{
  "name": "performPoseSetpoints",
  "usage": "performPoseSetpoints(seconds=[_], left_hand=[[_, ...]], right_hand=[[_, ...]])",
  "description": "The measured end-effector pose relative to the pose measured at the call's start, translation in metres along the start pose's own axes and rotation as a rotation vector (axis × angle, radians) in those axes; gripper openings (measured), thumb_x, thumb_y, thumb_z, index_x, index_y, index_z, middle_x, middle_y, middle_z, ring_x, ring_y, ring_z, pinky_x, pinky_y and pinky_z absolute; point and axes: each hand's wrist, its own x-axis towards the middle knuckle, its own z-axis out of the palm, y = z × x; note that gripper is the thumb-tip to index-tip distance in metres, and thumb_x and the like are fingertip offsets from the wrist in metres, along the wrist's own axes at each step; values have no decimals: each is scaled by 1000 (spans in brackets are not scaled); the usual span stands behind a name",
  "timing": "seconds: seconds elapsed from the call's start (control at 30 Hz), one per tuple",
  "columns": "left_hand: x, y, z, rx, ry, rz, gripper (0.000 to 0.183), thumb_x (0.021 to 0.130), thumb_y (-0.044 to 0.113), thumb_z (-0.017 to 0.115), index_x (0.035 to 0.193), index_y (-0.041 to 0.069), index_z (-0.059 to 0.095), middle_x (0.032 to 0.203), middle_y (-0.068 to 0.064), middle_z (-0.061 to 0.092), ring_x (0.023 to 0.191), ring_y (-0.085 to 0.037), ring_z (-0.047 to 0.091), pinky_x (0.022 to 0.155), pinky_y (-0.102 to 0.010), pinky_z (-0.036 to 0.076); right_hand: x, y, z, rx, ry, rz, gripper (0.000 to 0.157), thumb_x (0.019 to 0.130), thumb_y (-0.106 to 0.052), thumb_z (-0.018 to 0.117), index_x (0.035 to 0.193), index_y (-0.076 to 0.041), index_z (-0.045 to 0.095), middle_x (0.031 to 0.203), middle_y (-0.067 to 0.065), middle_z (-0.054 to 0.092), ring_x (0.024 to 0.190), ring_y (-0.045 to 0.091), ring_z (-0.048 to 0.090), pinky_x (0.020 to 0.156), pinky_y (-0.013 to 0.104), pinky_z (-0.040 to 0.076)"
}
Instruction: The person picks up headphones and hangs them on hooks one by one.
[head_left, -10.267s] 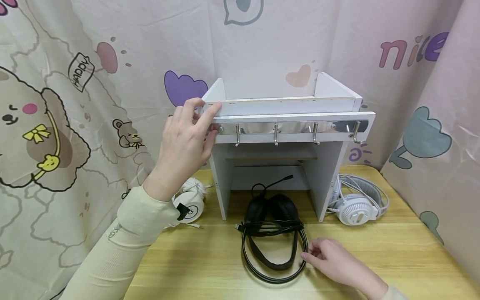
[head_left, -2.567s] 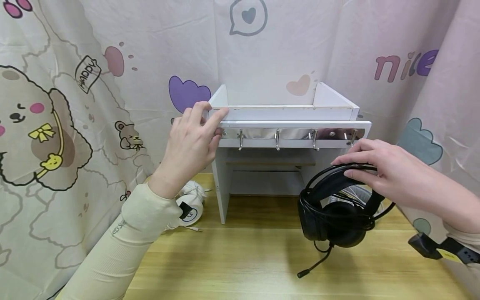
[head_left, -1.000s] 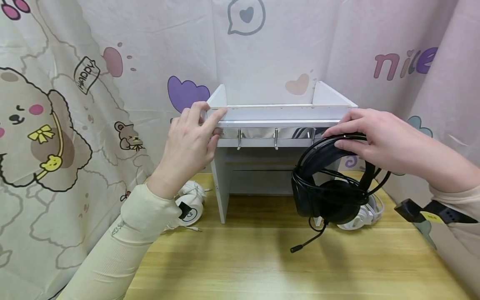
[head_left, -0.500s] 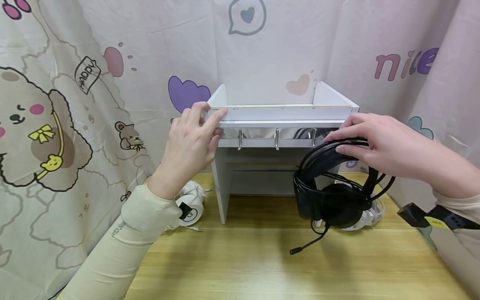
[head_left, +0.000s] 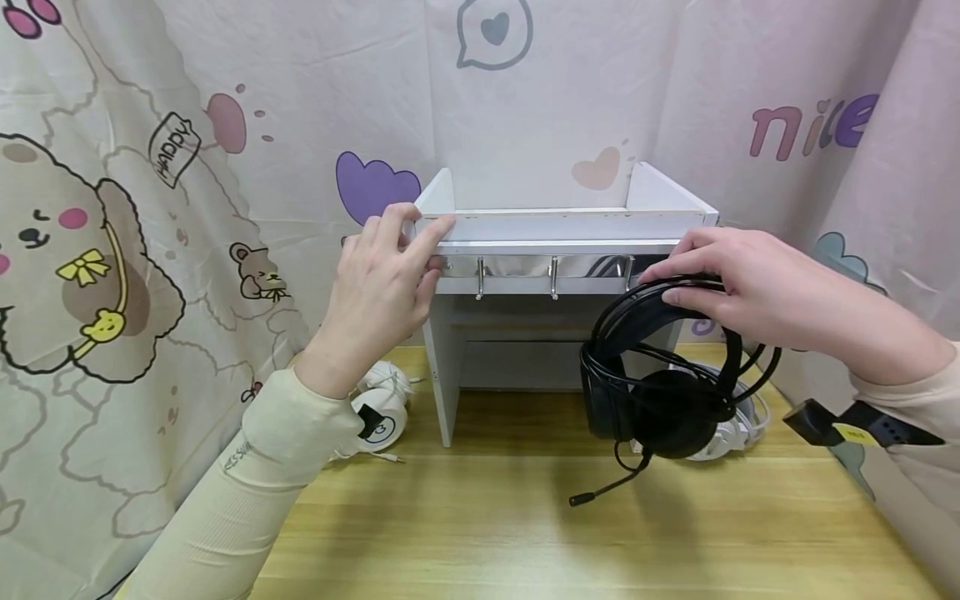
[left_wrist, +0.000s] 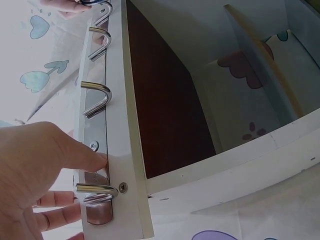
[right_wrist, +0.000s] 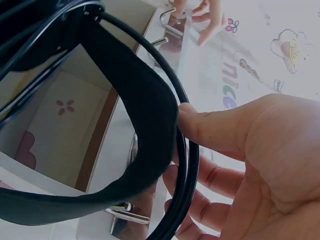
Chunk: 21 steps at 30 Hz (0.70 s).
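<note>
My right hand (head_left: 780, 296) pinches the top of a black headset (head_left: 675, 417), thumb on one side of the headband and fingers on the other. The headset hangs above the table in front of the rail's right end, ear cups and microphone downward, cable looped around it. In the right wrist view the padded headband (right_wrist: 150, 115) overlaps hooks behind it. My left hand (head_left: 378, 287) grips the left end of the white shelf (head_left: 577, 227). In the left wrist view the thumb (left_wrist: 87, 155) presses the metal hook rail (left_wrist: 95, 130). The rightmost hook is hidden in the head view.
White headphones (head_left: 381, 412) lie on the wooden table (head_left: 480, 525) left of the shelf. Another white pair (head_left: 723, 442) lies to the right, partly behind the black headset. A printed curtain (head_left: 525, 108) surrounds the table.
Ten seconds ago the black headset lay on the table; my right hand has raised it to the rail's right end. Over the last second it shifts only slightly. My left hand stays put.
</note>
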Motion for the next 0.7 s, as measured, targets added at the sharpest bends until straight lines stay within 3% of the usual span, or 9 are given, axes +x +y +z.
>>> performPoseSetpoints(seconds=[0.3, 0.7], left_hand=[[0, 0, 0, 5, 1, 3, 50, 98, 10, 73, 146, 21, 63, 136, -19, 59, 99, -40, 57, 73, -52, 49], [0, -1, 0, 4, 1, 5, 52, 97, 9, 74, 146, 21, 63, 136, -19, 59, 99, -39, 58, 74, -53, 49]], right_hand=[[9, 3, 6, -2, -12, -3, 30, 98, -8, 77, 126, -17, 80, 107, -1, 69, 80, 12, 53, 71, 32, 43], [11, 6, 14, 5, -21, -13, 30, 97, -9, 78, 126, -19, 81, 111, 1, 72, 84, 15, 57, 72, 35, 45]])
